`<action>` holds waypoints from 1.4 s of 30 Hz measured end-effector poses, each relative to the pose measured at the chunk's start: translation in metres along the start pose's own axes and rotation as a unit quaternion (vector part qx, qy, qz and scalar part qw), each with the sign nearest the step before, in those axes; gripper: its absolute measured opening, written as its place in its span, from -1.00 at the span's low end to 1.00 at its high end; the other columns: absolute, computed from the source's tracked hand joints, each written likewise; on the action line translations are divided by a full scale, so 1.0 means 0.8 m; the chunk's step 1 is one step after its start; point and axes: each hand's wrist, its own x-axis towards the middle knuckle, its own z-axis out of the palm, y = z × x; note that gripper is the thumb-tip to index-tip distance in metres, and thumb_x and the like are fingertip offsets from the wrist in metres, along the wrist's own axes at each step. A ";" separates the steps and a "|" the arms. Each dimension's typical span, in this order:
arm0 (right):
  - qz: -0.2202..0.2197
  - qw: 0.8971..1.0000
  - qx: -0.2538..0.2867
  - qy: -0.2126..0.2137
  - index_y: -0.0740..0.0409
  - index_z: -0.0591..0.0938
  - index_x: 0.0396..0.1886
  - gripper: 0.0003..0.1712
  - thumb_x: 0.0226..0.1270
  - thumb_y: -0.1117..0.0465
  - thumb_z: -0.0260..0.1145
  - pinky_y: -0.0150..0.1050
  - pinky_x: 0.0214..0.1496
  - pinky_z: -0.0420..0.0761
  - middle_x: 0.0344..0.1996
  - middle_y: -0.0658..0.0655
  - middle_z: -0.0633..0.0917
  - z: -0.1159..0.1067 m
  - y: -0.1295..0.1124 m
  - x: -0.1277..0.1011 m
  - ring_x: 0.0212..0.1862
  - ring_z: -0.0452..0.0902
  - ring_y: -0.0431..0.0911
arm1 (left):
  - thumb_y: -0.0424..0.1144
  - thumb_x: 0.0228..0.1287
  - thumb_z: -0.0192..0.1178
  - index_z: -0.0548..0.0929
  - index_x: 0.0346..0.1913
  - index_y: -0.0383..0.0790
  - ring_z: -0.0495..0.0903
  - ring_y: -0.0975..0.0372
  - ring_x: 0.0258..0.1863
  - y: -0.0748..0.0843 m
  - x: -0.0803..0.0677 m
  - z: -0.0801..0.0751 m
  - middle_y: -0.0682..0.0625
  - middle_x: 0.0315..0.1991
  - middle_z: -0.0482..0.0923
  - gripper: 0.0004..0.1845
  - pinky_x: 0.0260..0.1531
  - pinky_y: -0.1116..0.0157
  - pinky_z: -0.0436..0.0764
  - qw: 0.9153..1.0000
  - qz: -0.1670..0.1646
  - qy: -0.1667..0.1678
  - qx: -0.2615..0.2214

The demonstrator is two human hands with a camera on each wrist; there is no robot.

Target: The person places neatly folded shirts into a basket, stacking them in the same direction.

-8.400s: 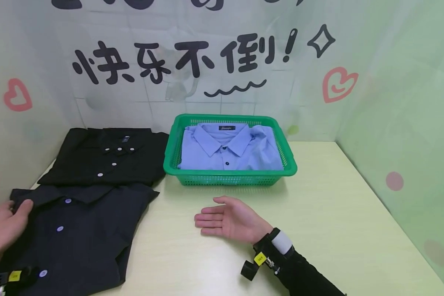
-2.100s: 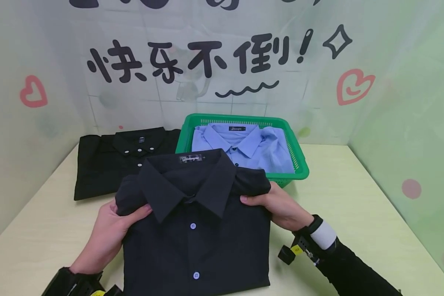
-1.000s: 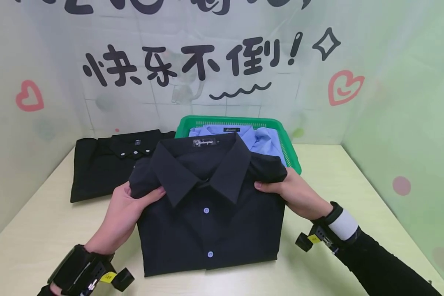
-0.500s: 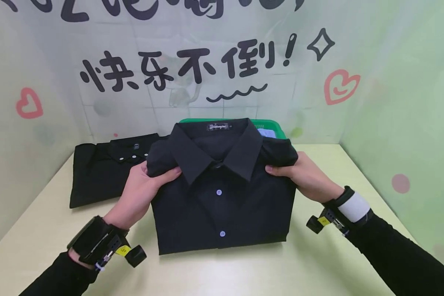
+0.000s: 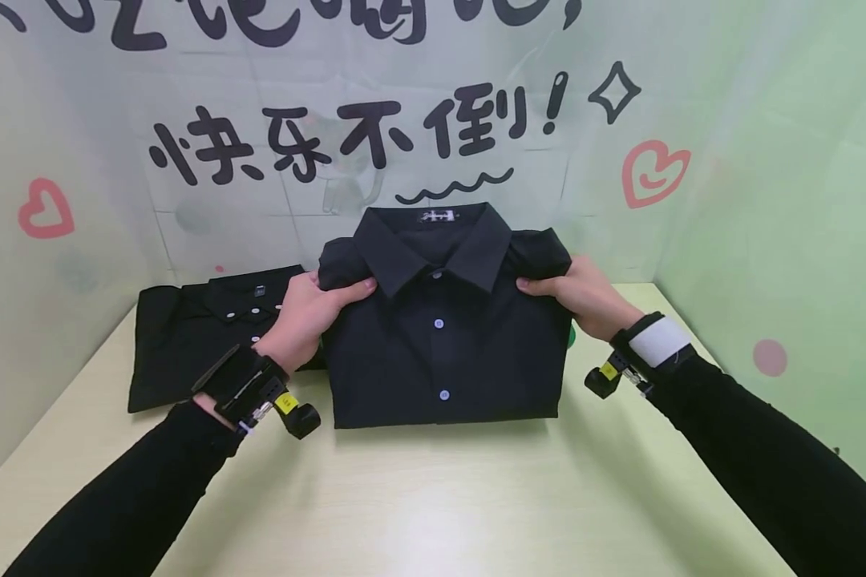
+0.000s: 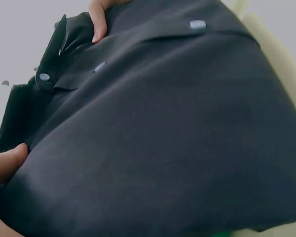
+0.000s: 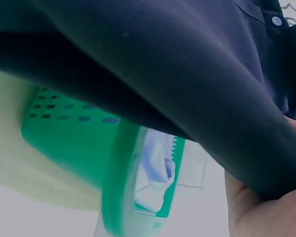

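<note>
A folded dark navy shirt (image 5: 443,320) with pale buttons hangs in the air over the green basket, hiding almost all of it in the head view. My left hand (image 5: 316,308) grips its left shoulder, thumb on top by the collar. My right hand (image 5: 573,290) grips the right shoulder the same way. The left wrist view is filled by the shirt's front (image 6: 163,133). From the right wrist, the shirt (image 7: 153,69) passes above the green basket (image 7: 84,143), with the light blue shirt (image 7: 155,170) lying inside.
A second folded black shirt (image 5: 202,328) lies on the pale yellow table (image 5: 433,497) at the back left. Decorated walls close the back and both sides. A sliver of the green basket (image 5: 569,338) shows beside the held shirt.
Both hands have carried the dark shirt up and away from me, from the table's middle to above the basket. The basket and the blue shirt are now covered in the head view.
</note>
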 end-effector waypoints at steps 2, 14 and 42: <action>0.012 1.000 -0.008 0.008 0.40 0.56 0.09 -0.49 0.26 0.19 0.45 -0.14 0.09 0.52 -0.08 0.18 0.61 -0.001 0.002 0.005 -0.06 0.57 0.02 | 0.01 0.13 0.45 0.54 -0.01 -0.31 0.62 0.05 -0.15 -0.001 0.007 0.000 -0.16 -0.09 0.60 -0.46 -0.09 0.16 0.55 1.000 -0.003 -0.003 0.008; 0.107 0.993 -0.027 0.033 0.43 0.51 -0.04 -0.50 0.23 0.16 0.47 -0.15 0.05 0.51 -0.03 0.24 0.49 0.003 0.016 0.025 0.00 0.47 0.08 | -0.03 0.14 0.44 0.45 0.15 -0.40 0.47 -0.01 0.04 -0.009 0.030 0.008 -0.19 0.09 0.45 -0.33 0.05 0.16 0.46 0.995 -0.089 -0.009 0.051; 0.180 0.983 0.046 -0.014 0.51 0.05 0.41 -0.09 0.21 0.48 0.39 -0.11 0.27 0.41 0.23 0.29 0.28 -0.008 -0.003 0.049 0.13 0.40 0.10 | -0.20 0.29 0.32 0.22 0.35 -0.50 0.38 -0.08 0.16 0.031 0.073 0.008 -0.28 0.29 0.27 -0.27 0.20 0.11 0.42 0.985 -0.129 -0.058 0.097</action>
